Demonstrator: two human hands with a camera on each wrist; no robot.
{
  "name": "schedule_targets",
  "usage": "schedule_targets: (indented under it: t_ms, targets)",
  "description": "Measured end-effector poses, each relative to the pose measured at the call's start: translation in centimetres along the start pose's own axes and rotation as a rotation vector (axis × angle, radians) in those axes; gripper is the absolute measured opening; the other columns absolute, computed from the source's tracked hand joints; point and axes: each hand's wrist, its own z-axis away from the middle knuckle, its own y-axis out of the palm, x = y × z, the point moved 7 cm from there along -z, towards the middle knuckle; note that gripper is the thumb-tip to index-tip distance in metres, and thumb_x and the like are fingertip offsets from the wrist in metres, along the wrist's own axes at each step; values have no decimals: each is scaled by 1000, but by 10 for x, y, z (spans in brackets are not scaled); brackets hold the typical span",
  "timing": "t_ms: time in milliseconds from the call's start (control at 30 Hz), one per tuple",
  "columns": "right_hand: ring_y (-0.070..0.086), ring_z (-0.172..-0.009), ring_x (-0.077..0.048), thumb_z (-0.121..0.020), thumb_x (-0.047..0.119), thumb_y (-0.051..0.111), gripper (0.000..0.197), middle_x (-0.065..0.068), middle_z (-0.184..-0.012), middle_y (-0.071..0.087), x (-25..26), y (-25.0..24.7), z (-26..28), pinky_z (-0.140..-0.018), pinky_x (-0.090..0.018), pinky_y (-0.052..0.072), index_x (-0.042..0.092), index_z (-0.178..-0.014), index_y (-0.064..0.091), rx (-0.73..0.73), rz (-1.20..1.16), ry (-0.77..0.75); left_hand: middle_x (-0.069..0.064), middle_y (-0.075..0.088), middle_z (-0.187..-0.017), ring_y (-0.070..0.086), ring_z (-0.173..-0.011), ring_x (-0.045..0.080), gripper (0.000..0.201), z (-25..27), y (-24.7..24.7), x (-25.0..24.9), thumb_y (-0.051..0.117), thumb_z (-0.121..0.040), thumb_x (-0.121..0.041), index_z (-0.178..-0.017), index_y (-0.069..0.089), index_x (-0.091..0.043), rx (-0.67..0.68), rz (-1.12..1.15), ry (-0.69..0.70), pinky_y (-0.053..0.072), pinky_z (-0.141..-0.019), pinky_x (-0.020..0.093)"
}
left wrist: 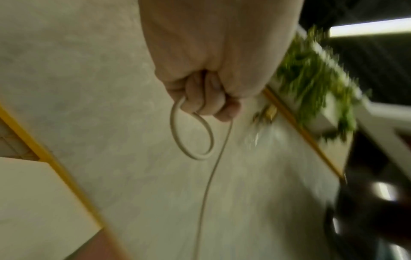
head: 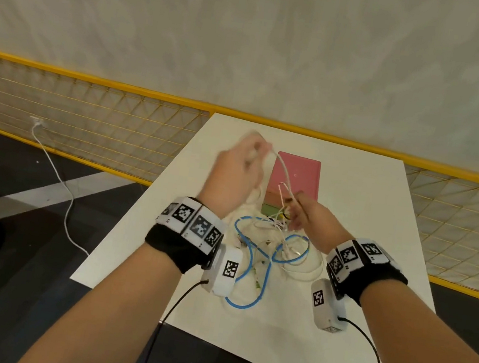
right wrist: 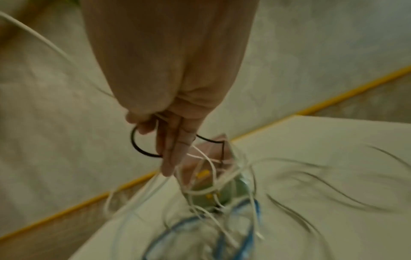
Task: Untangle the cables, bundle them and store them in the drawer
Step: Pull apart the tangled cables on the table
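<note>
My left hand [head: 237, 175] grips a white cable [head: 284, 172] raised above the tangle [head: 267, 240], while my right hand [head: 316, 219] pinches its strands.

Head view looks down over the table [head: 353, 197]; wrist views (close-up) share it.

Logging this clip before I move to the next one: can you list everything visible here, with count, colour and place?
white cable: one, white, stretched between both hands above the table
blue cable: one, blue, looped in the tangle on the table
thin white cables: several, count unclear, tangled with the blue one
black band: one, black, at the right fingers
drawer box: one, pink top, green below, far side of table
table: one, white
floor cable: one, white, left floor
left hand: grips the white cable
right hand: pinches the white cable
</note>
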Motion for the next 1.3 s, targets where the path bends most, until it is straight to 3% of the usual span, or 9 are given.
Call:
schedule_targets:
  t_ms: [100, 200, 267, 367, 533, 733, 967, 1167, 1300]
  targets:
    - [50, -50, -6, -101, 15, 29, 30, -8, -68, 45, -43, 5, 7, -53, -19, 44, 8, -75, 43, 23, -19, 179, -1, 49, -50, 39, -39, 5, 16, -20, -44, -9, 42, -102, -24, -89, 50, -20, -192, 28, -23, 34, -44, 17]
    - [50, -62, -18, -100, 16, 32, 23, -6, -72, 50, -46, 0, 6, -62, -25, 47, 13, -91, 52, -28, 61, 139, 2, 64, -62, 57, -53, 6, 14, -29, -51, 2, 43, -100, -20, -113, 50, -20, -136, -307, -85, 52, -61, 26]
    - [55, -68, -26, -99, 16, 33, 22, -7, -77, 54, -31, -2, 0, -69, -35, 52, 16, -104, 54, -41, 148, 78, 6, 69, -78, 65, -67, 21, 54, -23, -34, 6, 41, -97, -8, -144, 29, -32, -75, -493, -63, 55, -68, 41]
    - [61, -77, -35, -100, 20, 33, 26, -14, -80, 60, -5, -4, -6, -75, -45, 50, 12, -83, 50, -51, 335, 25, 6, 72, -80, 66, -67, 28, 63, -4, 15, 5, 35, -102, -23, -151, 1, -41, 154, -598, 75, 56, -67, 43]
    - [58, -75, -31, -100, 12, 32, 23, -9, -78, 54, 24, -7, -7, -66, -32, 37, 10, -84, 49, -71, 398, -93, 6, 71, -71, 66, -63, 21, 40, 15, 73, 31, 36, -102, -44, -125, 52, -16, 452, -560, -31, 55, -68, 34]
    - [65, -75, -31, -101, 21, 30, 27, -19, -85, 64, 3, -13, -2, -76, -49, 52, 3, -91, 48, -94, 187, -50, 5, 65, -57, 61, -53, 26, 22, -2, 31, 14, 43, -101, -37, -104, 57, -21, 135, -397, 94, 55, -61, 39]
    - [59, -78, -39, -101, 16, 29, 22, -20, -85, 60, -24, -10, -1, -71, -33, 50, 6, -90, 45, -46, 145, 49, -4, 52, -47, 46, -43, 8, 19, -5, -31, 1, 45, -101, -30, -98, 58, -17, -290, -60, 51, 41, -54, 27]
    - [60, -71, -24, -100, 16, 34, 27, -9, -78, 62, -3, -14, -6, -73, -37, 51, 7, -83, 53, -64, 214, -52, -2, 68, -63, 65, -55, 13, 63, 8, 25, 0, 38, -102, -32, -148, -2, -48, 122, -349, 28, 55, -59, 29]
    - [62, -70, -24, -100, 16, 36, 24, -5, -78, 61, 26, -7, -5, -72, -35, 50, 7, -91, 56, -4, 256, -159, 7, 70, -80, 68, -79, 29, 37, 11, 75, 23, 38, -101, -42, -133, 42, -24, 381, -563, -20, 54, -70, 39]
